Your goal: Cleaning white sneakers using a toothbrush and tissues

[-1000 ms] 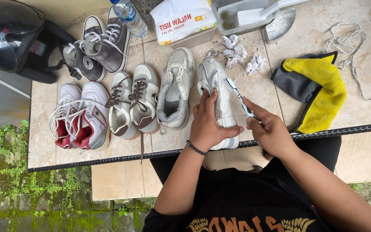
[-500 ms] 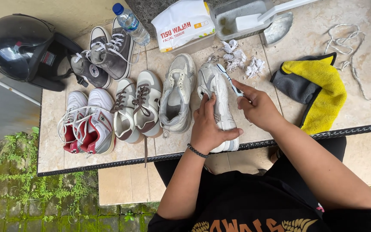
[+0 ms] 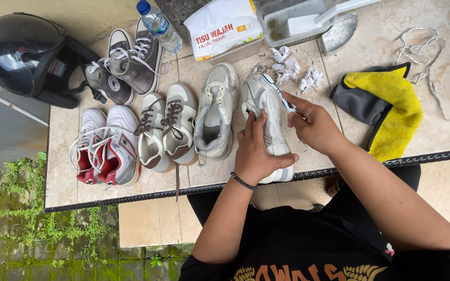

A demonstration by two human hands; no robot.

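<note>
Both hands' fingers grip one grey sneaker (image 3: 266, 112) — on a tiled table (image 3: 61, 156) outdoors.

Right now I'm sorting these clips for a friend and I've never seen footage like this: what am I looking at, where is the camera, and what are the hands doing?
There is no machine here: a person wears a camera on the head, so the one picture looks down at their own two bare hands. They sit at a tiled table outdoors. The left hand grips a grey-white sneaker lying on the table, and the right hand holds a small brush, like a toothbrush, against it. Its partner sneaker lies beside it, then a brown-and-cream pair, a red-and-white pair and grey high-tops. Also there: a black helmet, a water bottle, a tissue pack, crumpled tissues, a yellow-and-grey cloth and loose white laces.
</note>
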